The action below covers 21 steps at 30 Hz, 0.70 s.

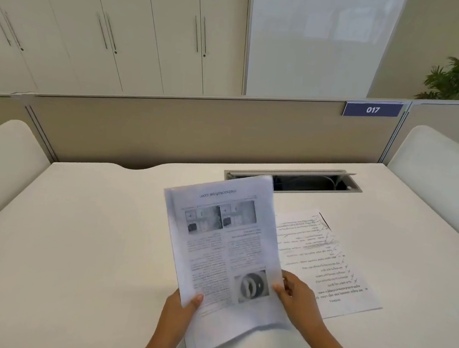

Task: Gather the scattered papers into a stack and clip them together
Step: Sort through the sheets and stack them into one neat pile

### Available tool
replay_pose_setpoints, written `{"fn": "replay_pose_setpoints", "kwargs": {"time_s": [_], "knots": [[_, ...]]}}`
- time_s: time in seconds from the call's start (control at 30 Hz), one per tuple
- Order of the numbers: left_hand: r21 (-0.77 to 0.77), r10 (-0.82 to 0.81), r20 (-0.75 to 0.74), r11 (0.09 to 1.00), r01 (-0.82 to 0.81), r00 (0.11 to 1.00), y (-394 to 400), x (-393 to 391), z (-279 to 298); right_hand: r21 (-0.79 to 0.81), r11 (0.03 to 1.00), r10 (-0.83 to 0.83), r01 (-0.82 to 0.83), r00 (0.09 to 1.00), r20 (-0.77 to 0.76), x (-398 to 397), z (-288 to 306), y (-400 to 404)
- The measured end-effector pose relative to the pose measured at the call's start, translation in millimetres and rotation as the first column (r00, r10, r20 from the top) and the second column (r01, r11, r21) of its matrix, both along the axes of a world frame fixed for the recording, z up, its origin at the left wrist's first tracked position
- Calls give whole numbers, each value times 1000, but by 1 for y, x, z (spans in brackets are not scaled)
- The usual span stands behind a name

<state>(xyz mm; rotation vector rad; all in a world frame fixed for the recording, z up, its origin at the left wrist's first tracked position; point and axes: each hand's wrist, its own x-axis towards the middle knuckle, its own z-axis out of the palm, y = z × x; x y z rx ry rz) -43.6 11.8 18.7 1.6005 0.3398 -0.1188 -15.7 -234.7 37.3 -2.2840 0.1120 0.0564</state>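
Fingertips [198,298] of left hand [179,314] pinching held sheets [223,252] at near-left edge, thumb on top; right hand [299,297] gripping near-right edge. Both sides held prob. to square edges. Lifted off desk [89,230], tilted. Thin, floppy printed paper, slightly bowed. One more sheet [326,263] flat just to right, partly underneath. No clip visible.

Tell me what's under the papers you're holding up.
One printed sheet lies flat on the desk, partly hidden behind the held papers. Both hands grip those; anything else beneath is covered.
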Motion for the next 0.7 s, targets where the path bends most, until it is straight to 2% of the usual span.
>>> {"fn": "replay_pose_setpoints", "kwargs": {"time_s": [0.07,0.13,0.2,0.27,0.43,0.6,0.7], "knots": [[-53,-7,-60,999,4,998,2,0,-5,-39,999,-39,34,990,-133,4,-2,-11],[-96,-7,-119,995,-4,993,3,-2,-13,-206,972,-160,117,965,-209,4,-8,-29],[-110,23,-165,993,-42,986,4,-3,-20,-429,885,-285,183,940,-187,0,-11,-48],[-124,62,-182,989,-86,981,4,-5,-24,-514,811,-399,280,907,-136,-4,-10,-68],[-187,50,-187,979,-86,981,5,-7,-27,-450,734,-551,509,833,43,-3,-6,-110],[-159,34,-183,985,-64,983,5,-5,-28,-497,716,-610,490,785,-105,6,-9,-126],[-124,42,-180,990,-65,983,4,-5,-28,-469,738,-619,485,764,-182,14,-9,-126]]}}
